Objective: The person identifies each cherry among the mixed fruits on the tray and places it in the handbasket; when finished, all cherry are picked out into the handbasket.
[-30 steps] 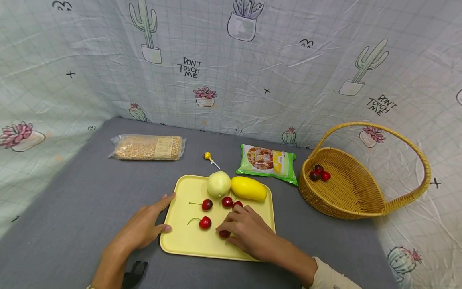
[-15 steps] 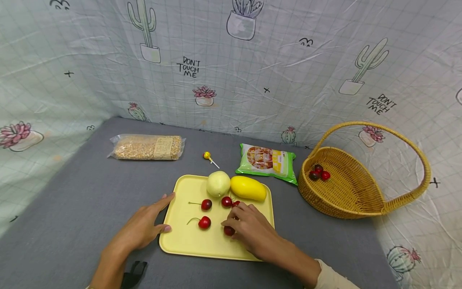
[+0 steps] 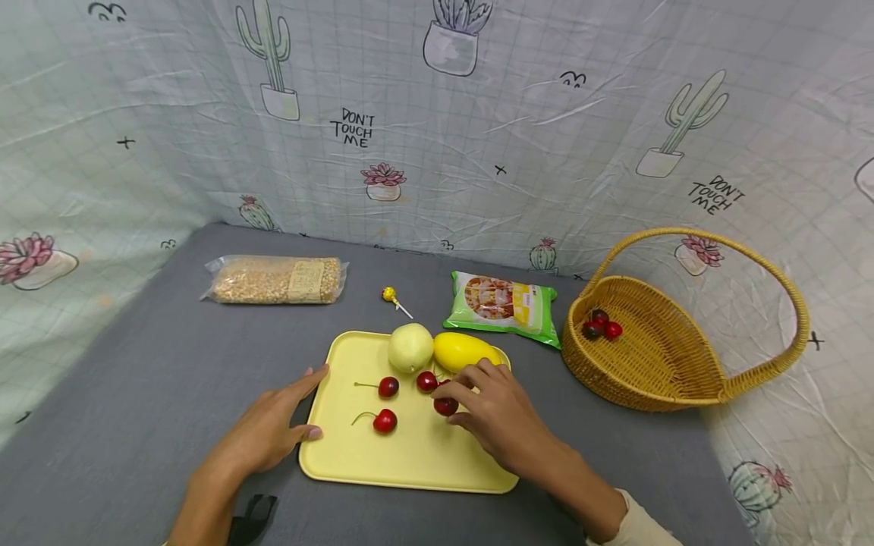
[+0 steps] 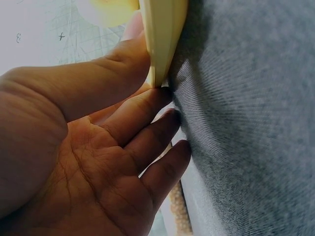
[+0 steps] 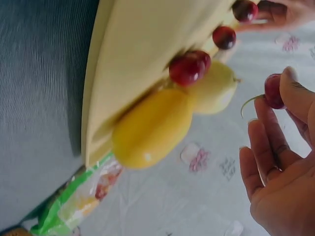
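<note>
A dark red cherry (image 3: 446,406) is pinched between the thumb and fingers of my right hand (image 3: 501,413), held above the yellow tray (image 3: 369,459). In the right wrist view the pinched cherry (image 5: 273,91) shows a thin curved stem. On the tray lie a stemmed cherry (image 3: 385,421), another stemmed cherry (image 3: 388,387) and, near my right fingers, a cherry (image 3: 426,381) beside one mostly hidden. My left hand (image 3: 269,425) touches the tray's left rim, thumb and forefinger spread; in the left wrist view its thumb rests along the tray edge, other fingers extended near the cloth.
At the tray's back sit a pale green round fruit (image 3: 410,348) and a yellow oval fruit (image 3: 467,352). Behind are a bag of corn kernels (image 3: 273,280), a lollipop (image 3: 390,294) and a green snack packet (image 3: 505,307). A wicker basket (image 3: 642,394) with several cherries stands right.
My right hand has lifted the dark cherry off the tray and carried it up and to the right. My left hand stays at the tray's rim.
</note>
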The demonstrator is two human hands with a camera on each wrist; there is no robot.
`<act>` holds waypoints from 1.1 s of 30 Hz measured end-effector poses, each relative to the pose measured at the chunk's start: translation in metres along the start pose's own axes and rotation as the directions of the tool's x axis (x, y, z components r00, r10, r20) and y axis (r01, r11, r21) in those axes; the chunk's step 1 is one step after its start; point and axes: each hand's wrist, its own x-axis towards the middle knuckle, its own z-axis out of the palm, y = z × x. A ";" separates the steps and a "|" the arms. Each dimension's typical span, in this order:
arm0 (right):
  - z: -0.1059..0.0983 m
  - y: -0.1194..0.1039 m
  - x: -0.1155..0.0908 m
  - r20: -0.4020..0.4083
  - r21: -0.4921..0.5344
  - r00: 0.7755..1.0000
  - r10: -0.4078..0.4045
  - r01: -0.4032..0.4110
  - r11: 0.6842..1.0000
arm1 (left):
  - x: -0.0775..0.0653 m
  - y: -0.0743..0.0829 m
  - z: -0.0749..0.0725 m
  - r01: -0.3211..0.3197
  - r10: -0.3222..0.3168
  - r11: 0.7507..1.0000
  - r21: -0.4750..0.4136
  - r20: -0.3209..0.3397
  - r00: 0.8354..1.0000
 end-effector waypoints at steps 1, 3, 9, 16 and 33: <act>-0.002 0.002 0.000 -0.010 -0.001 1.000 0.007 -0.007 1.000 | 0.000 0.000 0.000 0.000 0.000 1.000 0.002 -0.001 1.000; -0.005 0.006 -0.001 -0.035 -0.001 0.999 0.021 -0.021 1.000 | 0.000 0.000 0.000 -0.006 0.006 1.000 0.007 -0.006 1.000; -0.013 0.019 -0.002 -0.120 -0.005 0.991 0.059 -0.060 0.998 | 0.000 0.000 0.001 -0.018 0.019 1.000 0.018 -0.023 1.000; -0.024 0.034 -0.006 -0.190 -0.027 0.973 0.131 -0.139 0.990 | 0.000 -0.001 0.002 -0.020 0.021 0.999 0.026 -0.022 1.000; -0.051 0.080 -0.021 -0.318 0.040 0.900 0.298 -0.302 0.953 | -0.001 -0.001 0.001 -0.005 0.005 1.000 0.005 -0.019 1.000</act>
